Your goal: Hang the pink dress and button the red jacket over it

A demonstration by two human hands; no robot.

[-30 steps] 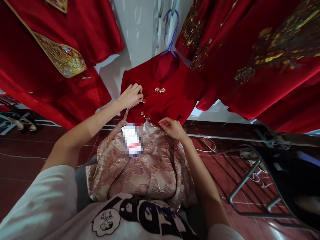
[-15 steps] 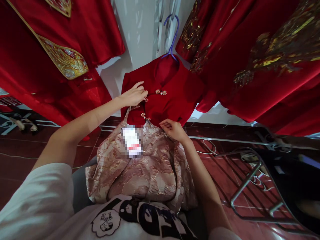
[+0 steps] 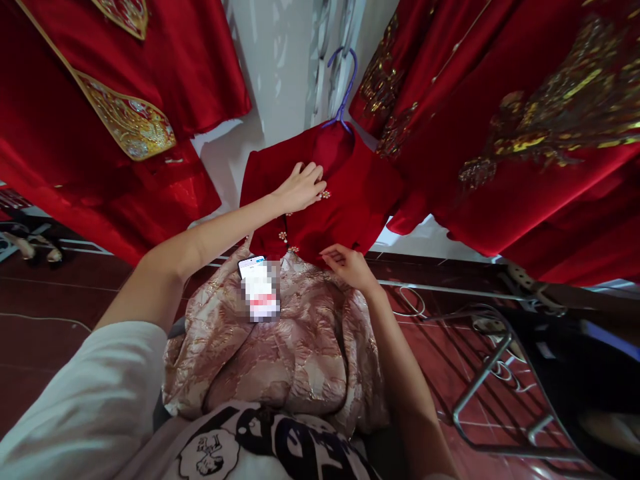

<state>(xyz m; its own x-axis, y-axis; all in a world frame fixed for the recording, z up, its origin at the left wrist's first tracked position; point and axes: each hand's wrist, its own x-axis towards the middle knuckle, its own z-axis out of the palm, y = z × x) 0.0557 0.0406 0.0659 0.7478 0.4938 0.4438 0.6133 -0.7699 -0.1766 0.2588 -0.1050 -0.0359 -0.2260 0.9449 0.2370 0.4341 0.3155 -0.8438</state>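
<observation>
A red jacket (image 3: 350,207) with jewelled flower clasps hangs from a purple hanger (image 3: 345,93) in front of me. My left hand (image 3: 301,189) lies on the jacket's upper front with its fingers bent at the top clasp (image 3: 326,195); whether they pinch it is hidden. The lower clasp (image 3: 283,237) shows below my left wrist. At the jacket's bottom hem, my right hand (image 3: 347,265) has thumb and fingertips closed on the red cloth. Shiny pink brocade fabric (image 3: 300,347) covers my lap, and a lit phone (image 3: 259,287) lies on it.
Red embroidered garments hang at the left (image 3: 165,80) and the right (image 3: 480,147). A metal-framed chair (image 3: 480,380) stands at the lower right, near white cables (image 3: 413,303) on the tiled floor. Shoes (image 3: 53,255) are at the far left.
My left hand has moved right and slightly up, from the middle clasp to the top clasp. My right hand stays at the hem. The view has shifted slightly.
</observation>
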